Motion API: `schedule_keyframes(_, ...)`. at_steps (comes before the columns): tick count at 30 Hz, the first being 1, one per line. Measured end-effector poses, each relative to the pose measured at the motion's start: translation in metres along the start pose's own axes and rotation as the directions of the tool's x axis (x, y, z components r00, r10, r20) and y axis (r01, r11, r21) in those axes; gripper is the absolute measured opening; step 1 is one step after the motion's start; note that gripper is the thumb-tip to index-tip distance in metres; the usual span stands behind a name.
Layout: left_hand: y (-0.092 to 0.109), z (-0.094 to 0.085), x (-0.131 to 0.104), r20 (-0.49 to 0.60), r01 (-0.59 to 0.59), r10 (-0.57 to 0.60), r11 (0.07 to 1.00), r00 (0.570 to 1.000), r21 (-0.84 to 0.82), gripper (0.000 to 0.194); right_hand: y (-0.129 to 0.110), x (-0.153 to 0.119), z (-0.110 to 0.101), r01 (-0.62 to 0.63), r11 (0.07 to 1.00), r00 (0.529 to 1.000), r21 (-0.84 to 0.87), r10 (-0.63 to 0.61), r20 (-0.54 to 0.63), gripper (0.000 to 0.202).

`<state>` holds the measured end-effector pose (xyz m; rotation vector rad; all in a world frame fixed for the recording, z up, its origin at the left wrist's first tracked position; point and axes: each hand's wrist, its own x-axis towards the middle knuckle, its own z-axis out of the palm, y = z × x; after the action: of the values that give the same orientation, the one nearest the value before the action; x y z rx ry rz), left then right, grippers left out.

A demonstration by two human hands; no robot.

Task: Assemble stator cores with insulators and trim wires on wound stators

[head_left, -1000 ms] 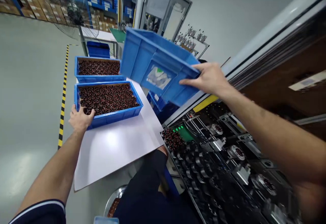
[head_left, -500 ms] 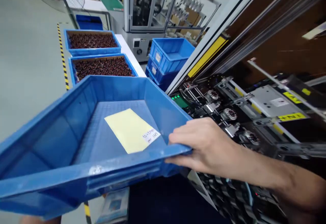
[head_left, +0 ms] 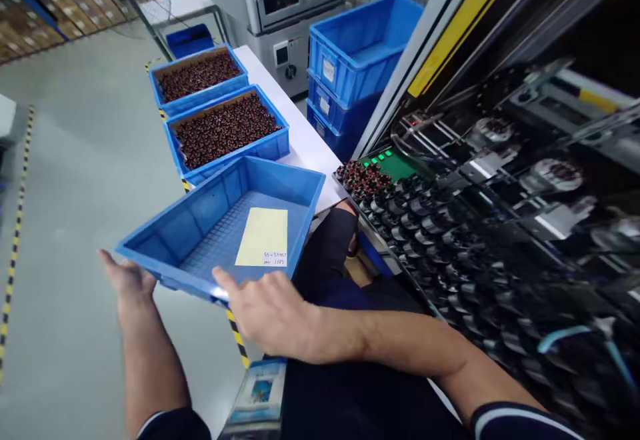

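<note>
A shallow blue plastic bin [head_left: 200, 213] is tilted in front of me, its far end by the white table. Inside lies a pale yellow paper slip [head_left: 263, 233] with handwriting at its lower edge. My left hand [head_left: 129, 279] supports the bin's near-left corner from below, thumb out to the side, the other fingers partly hidden beneath it. My right hand [head_left: 273, 310] is at the near rim, index finger laid over the edge and the other fingers curled against the outside.
Two blue bins full of small dark reddish-brown parts [head_left: 225, 130] stand on the white table [head_left: 305, 140]. Stacked blue crates [head_left: 360, 60] rise behind. At right, a machine frame [head_left: 425, 47] borders rows of dark metal parts [head_left: 450, 253]. Striped tape [head_left: 17, 240] marks the floor.
The bin has moved away from me and turned, its far end now lower by the table. My right hand has shifted from its right corner along the near rim. My left hand has come into fuller view.
</note>
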<state>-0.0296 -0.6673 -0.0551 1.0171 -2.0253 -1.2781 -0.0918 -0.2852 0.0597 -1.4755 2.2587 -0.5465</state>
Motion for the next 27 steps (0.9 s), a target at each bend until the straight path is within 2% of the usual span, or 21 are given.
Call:
schedule_keyframes(3, 0.020, -0.029, 0.015, -0.216, -0.006, 0.008, 1.000, 0.976, 0.007, 0.093, -0.019, 0.028, 0.045, 0.064, 0.992, 0.985, 0.106, -0.080, 0.154, 0.099)
schedule_keyframes(5, 0.036, -0.027, 0.018, -0.232, -0.086, 0.100, 0.994, 0.968, 0.071, 0.074, -0.023, 0.051, 0.083, 0.052, 0.987, 0.967, 0.152, -0.088, 0.240, 0.105)
schedule_keyframes(6, 0.042, -0.016, 0.018, -0.179, -0.132, 0.148, 0.986, 0.973, 0.102, 0.070, -0.022, 0.062, 0.102, 0.041, 0.986, 0.959, 0.161, -0.084, 0.272, 0.109)
schedule_keyframes(7, 0.048, 0.000, 0.016, -0.085, -0.176, 0.186, 0.977, 0.979, 0.119, 0.071, -0.019, 0.073, 0.120, 0.032, 0.986, 0.951, 0.165, -0.081, 0.299, 0.113)
schedule_keyframes(8, 0.051, 0.022, 0.014, 0.066, -0.223, 0.215, 0.962, 0.974, 0.158, 0.077, -0.016, 0.084, 0.137, 0.029, 0.985, 0.943, 0.168, -0.082, 0.322, 0.115)
schedule_keyframes(9, 0.053, 0.049, 0.012, 0.240, -0.262, 0.214, 0.946, 0.947, 0.190, 0.084, -0.012, 0.093, 0.152, 0.031, 0.985, 0.936, 0.169, -0.087, 0.340, 0.114)
schedule_keyframes(10, 0.052, 0.079, 0.010, 0.429, -0.303, 0.184, 0.926, 0.884, 0.226, 0.089, -0.008, 0.100, 0.165, 0.039, 0.985, 0.930, 0.169, -0.097, 0.353, 0.109)
schedule_keyframes(11, 0.048, 0.111, 0.009, 0.661, -0.416, 0.076, 0.829, 0.747, 0.374, 0.093, -0.006, 0.106, 0.176, 0.054, 0.984, 0.927, 0.170, -0.113, 0.359, 0.098)
schedule_keyframes(12, 0.042, 0.142, 0.008, 0.727, -0.447, -0.007, 0.784, 0.687, 0.430, 0.099, -0.004, 0.110, 0.184, 0.073, 0.983, 0.924, 0.169, -0.131, 0.359, 0.086)
schedule_keyframes(13, 0.034, 0.172, 0.009, 0.738, -0.449, -0.071, 0.753, 0.671, 0.482, 0.109, -0.002, 0.111, 0.190, 0.095, 0.981, 0.924, 0.169, -0.150, 0.351, 0.076)
schedule_keyframes(15, 0.014, 0.220, 0.013, 0.707, -0.440, -0.185, 0.668, 0.683, 0.600, 0.127, 0.001, 0.110, 0.194, 0.141, 0.976, 0.929, 0.164, -0.188, 0.319, 0.067)
schedule_keyframes(16, 0.004, 0.237, 0.017, 0.691, -0.445, -0.212, 0.629, 0.691, 0.638, 0.126, 0.005, 0.107, 0.193, 0.163, 0.973, 0.932, 0.161, -0.205, 0.298, 0.067)
schedule_keyframes(18, -0.011, 0.258, 0.027, 0.685, -0.477, -0.233, 0.565, 0.691, 0.673, 0.110, 0.017, 0.100, 0.186, 0.198, 0.968, 0.940, 0.154, -0.232, 0.249, 0.065)
schedule_keyframes(21, -0.024, 0.270, 0.043, 0.723, -0.554, -0.232, 0.507, 0.650, 0.661, 0.083, 0.049, 0.088, 0.170, 0.189, 0.971, 0.962, 0.146, -0.213, 0.169, 0.061)
schedule_keyframes(24, -0.029, 0.273, 0.054, 0.782, -0.630, -0.240, 0.481, 0.575, 0.610, 0.064, 0.086, 0.080, 0.155, 0.117, 0.980, 0.985, 0.158, -0.135, 0.103, 0.053)
schedule_keyframes(25, -0.030, 0.274, 0.057, 0.798, -0.648, -0.240, 0.479, 0.552, 0.592, 0.061, 0.096, 0.079, 0.151, 0.093, 0.981, 0.991, 0.169, -0.108, 0.082, 0.050)
schedule_keyframes(27, -0.029, 0.276, 0.061, 0.811, -0.666, -0.233, 0.473, 0.537, 0.577, 0.070, 0.111, 0.079, 0.145, 0.059, 0.978, 0.997, 0.201, -0.068, 0.039, 0.048)
